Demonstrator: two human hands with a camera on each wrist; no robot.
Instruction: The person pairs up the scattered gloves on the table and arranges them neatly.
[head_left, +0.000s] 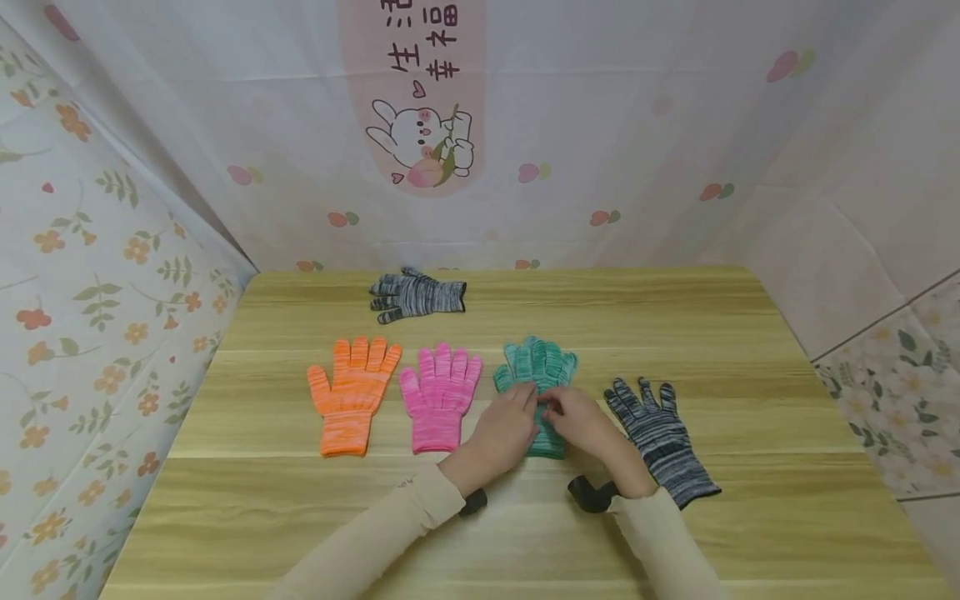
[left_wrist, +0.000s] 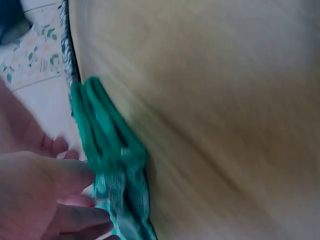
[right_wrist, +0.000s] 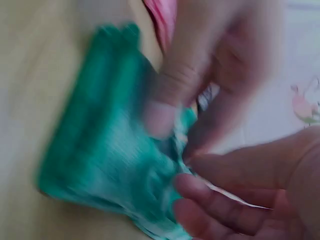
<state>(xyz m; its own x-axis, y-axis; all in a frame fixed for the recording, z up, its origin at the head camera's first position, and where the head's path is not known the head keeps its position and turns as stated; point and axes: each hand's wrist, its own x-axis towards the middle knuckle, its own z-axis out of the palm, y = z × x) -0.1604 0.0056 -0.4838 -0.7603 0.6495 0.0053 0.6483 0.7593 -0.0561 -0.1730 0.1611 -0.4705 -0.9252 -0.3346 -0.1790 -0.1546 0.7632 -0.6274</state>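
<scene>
A pair of green knit gloves lies on the table, fingers toward the far edge, one on the other. My left hand and right hand meet over its middle. In the left wrist view, the two dark green cuffs stand up side by side from the tabletop, and my left thumb and fingers pinch the fabric below them. Seen from the right wrist, my right fingertips pinch the glove's edge close to the left thumb; this view is blurred.
Left of the green pair lie pink gloves and orange gloves. A grey-black glove lies near the back edge, another grey-black glove beside my right forearm. A printed curtain hangs behind the wooden table.
</scene>
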